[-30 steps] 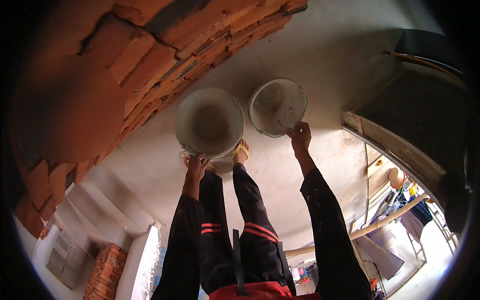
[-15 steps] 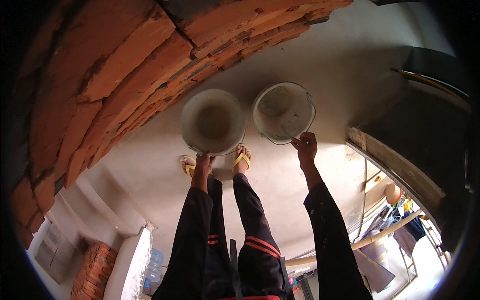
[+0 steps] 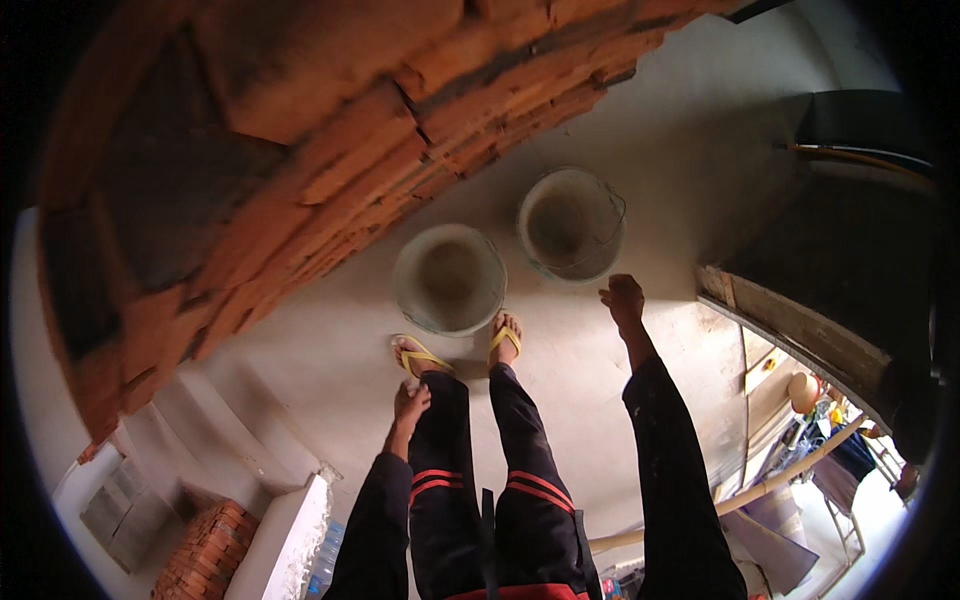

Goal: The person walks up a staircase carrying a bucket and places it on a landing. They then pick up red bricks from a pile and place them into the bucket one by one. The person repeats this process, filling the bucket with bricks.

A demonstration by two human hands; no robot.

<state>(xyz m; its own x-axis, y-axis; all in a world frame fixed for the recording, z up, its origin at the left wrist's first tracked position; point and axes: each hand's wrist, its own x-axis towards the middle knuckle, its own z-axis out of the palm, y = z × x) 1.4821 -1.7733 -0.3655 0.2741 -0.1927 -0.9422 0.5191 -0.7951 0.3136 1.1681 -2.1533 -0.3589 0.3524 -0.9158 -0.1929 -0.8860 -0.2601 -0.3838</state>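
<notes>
Two round grey buckets with dusty insides stand on the pale floor in front of my feet. The left bucket (image 3: 488,275) is just ahead of my sandals; the right bucket (image 3: 606,212) is a little farther off, its thin wire handle lying across its mouth. My right hand (image 3: 624,298) is just off the near rim of the right bucket, fingers curled in with nothing seen in them. Back beside my left foot, my left hand (image 3: 412,402) hangs apart from the left bucket, its fingers loosely closed and nothing visible in them.
A tall stack of red bricks (image 3: 350,150) rises close on the left and far side. A dark slab with a rough edge (image 3: 790,320) is at the right. A smaller brick pile (image 3: 205,550) and a white ledge (image 3: 275,540) are lower left. A bamboo pole (image 3: 790,475) crosses lower right.
Both hands have let go of the buckets. My left hand has drawn back toward my leg. The right bucket's wire handle has dropped over its mouth.
</notes>
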